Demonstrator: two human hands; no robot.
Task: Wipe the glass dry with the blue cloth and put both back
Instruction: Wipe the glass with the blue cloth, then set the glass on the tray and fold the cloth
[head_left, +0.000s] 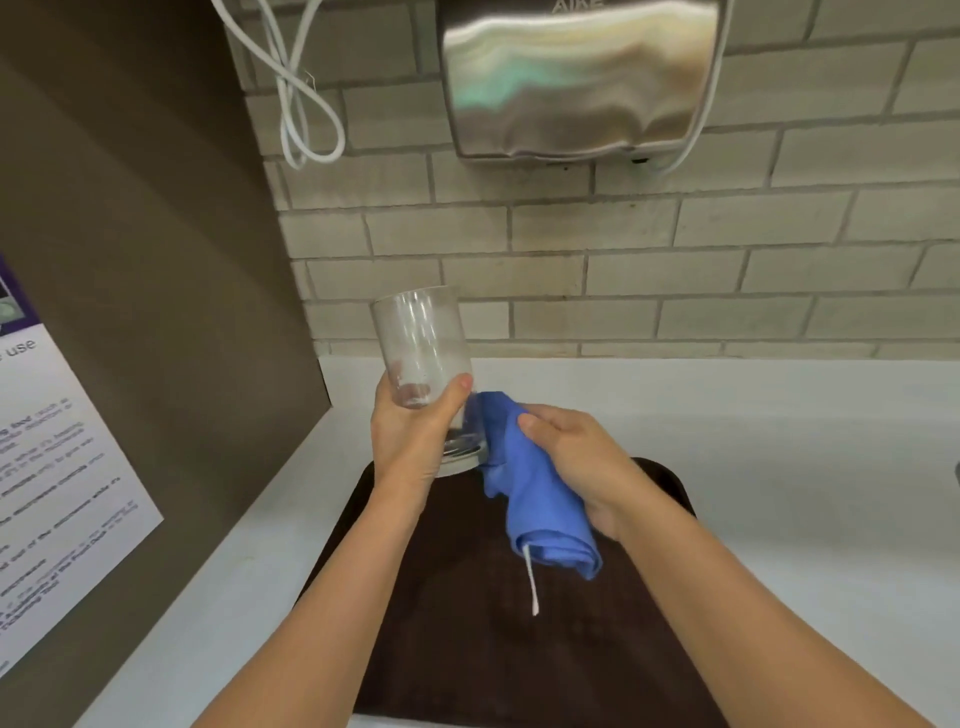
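A clear drinking glass (421, 353) is held upright and slightly tilted above the counter, with small droplets on its wall. My left hand (410, 441) is wrapped around its lower half, thumb on the right side. My right hand (576, 462) grips a bunched blue cloth (535, 499) that presses against the glass's lower right side. The cloth's loose end with a white tag hangs down over a dark brown tray (467, 649).
The tray lies on a white counter (779, 467) against a pale brick wall. A steel hand dryer (576, 78) and looped white cables (306, 104) hang on the wall. A brown panel with a printed notice (57, 467) stands on the left.
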